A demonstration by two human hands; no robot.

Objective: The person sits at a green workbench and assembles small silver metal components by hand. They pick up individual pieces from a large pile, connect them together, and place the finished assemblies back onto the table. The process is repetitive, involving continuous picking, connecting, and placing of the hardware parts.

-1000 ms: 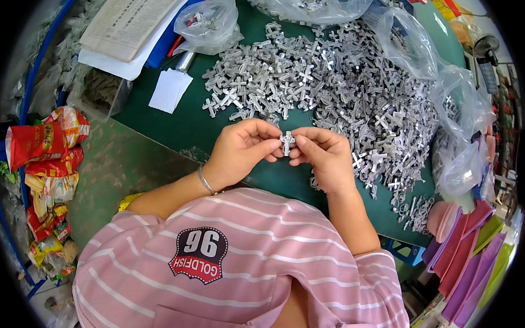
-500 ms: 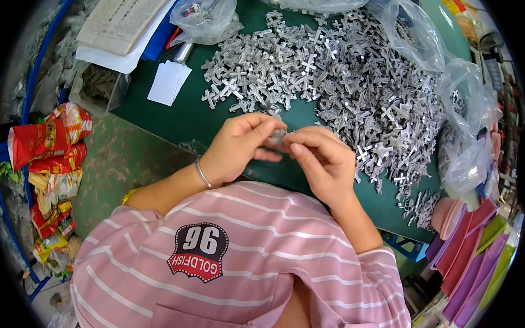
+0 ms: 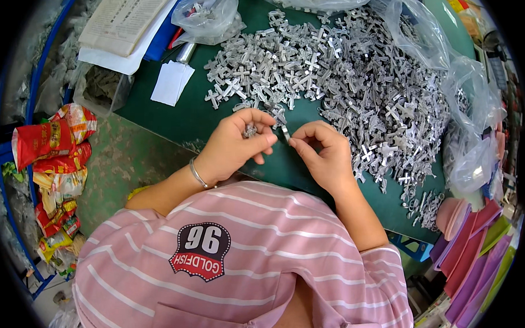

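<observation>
My right hand (image 3: 326,157) pinches a small elongated silver metal piece (image 3: 285,132) between thumb and fingertips. Beside it, my left hand (image 3: 231,142) is half curled around several small silver metal pieces (image 3: 250,130). A gap separates the two hands, both held over the table's near edge. Just beyond them spreads a heap of silver metal cross charms (image 3: 271,66), brighter on its left side. A darker part of the heap (image 3: 386,87) lies to the right. The exact shape of the pinched piece is too small to tell.
Clear plastic bags (image 3: 207,17) stand at the back left, and another bag (image 3: 472,125) lies on the right. White paper slips (image 3: 171,83) and a printed sheet (image 3: 129,20) are at the left. A translucent bin (image 3: 106,89) adjoins the green table (image 3: 189,112). Coloured sheets (image 3: 473,269) stand right.
My hands have moved apart from each other. The silver piece now shows at my right fingertips, while other small pieces show in my left fingers. The view has shifted slightly.
</observation>
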